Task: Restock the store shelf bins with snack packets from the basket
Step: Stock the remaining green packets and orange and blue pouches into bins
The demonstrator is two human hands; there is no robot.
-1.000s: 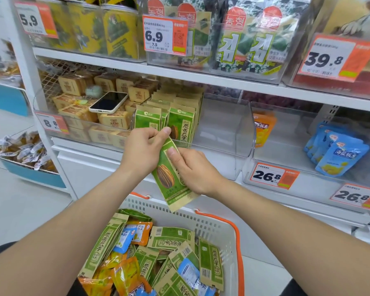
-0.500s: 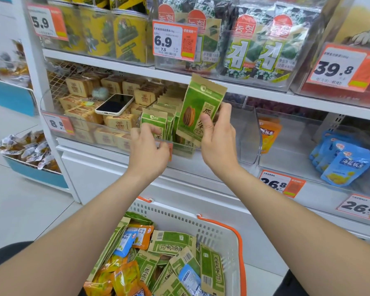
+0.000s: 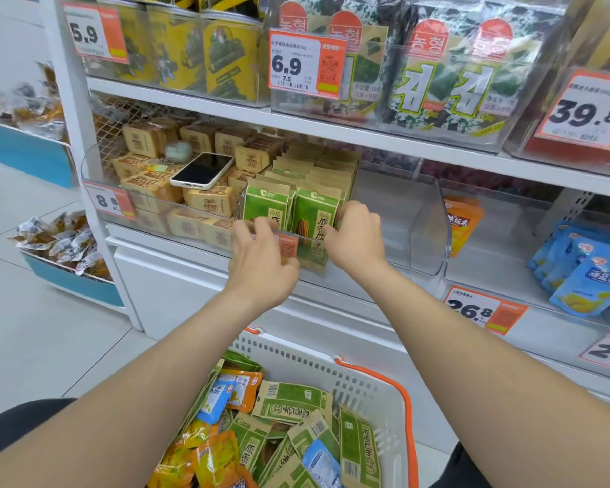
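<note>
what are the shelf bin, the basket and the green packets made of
Shelf bin: clear, glossy hard plastic; contents show through. Basket: white matte moulded plastic, slotted walls, orange handle. Green packets: probably kraft-paper-faced pouches, matte brown tops; lining unseen.

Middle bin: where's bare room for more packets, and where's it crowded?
Bare: floor between the green packets and the bin's right wall; next bin, between the orange packet and blue packets. Crowded: that green row, by the left hand and right hand; left bin, tan boxes with a phone on top.
</note>
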